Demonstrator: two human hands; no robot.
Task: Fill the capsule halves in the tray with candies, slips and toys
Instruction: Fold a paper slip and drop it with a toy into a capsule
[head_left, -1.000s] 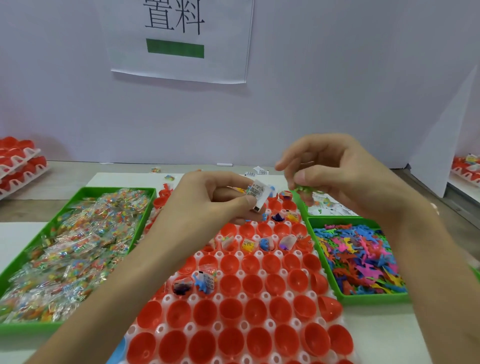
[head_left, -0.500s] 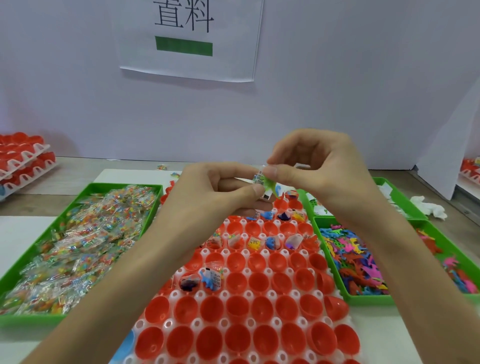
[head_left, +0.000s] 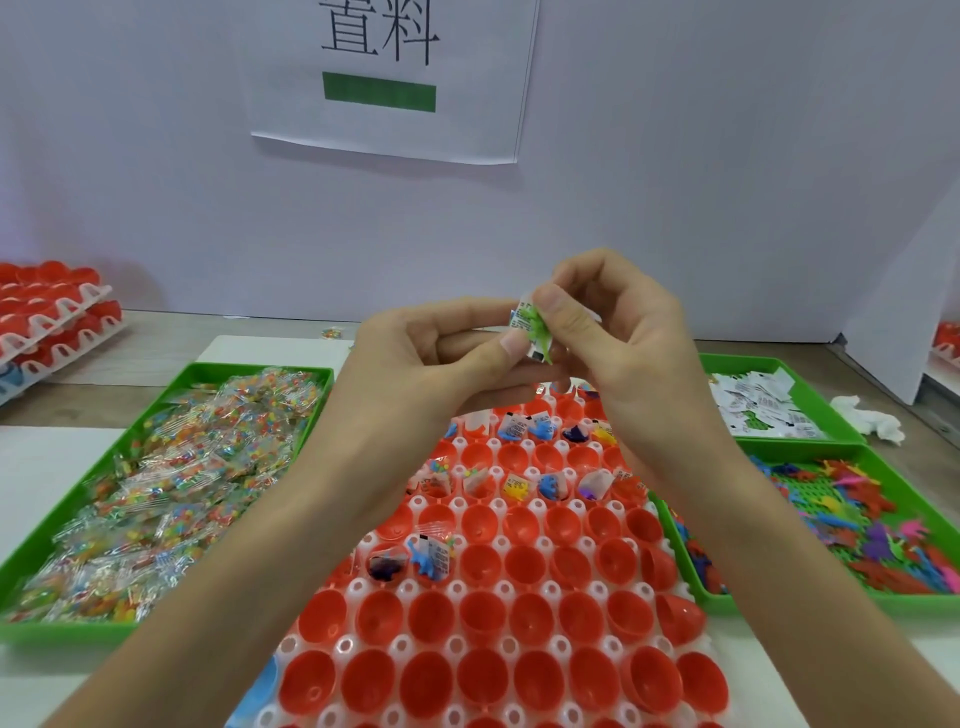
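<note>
The green toy is now pressed flat against the white slip, held above the far rows of the tray of red capsule halves. A second ago the two were apart. The left hand pinches the slip in its grip, and the right hand pinches the toy onto it. Green bins of candies, slips and toys flank the tray on the surface.

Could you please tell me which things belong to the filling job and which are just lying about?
Job: capsule tray, candy bin, slip bin, toy bin, slip in left hand, green toy in right hand.
Lying about: stacked trays, tissue, wall sign.
</note>
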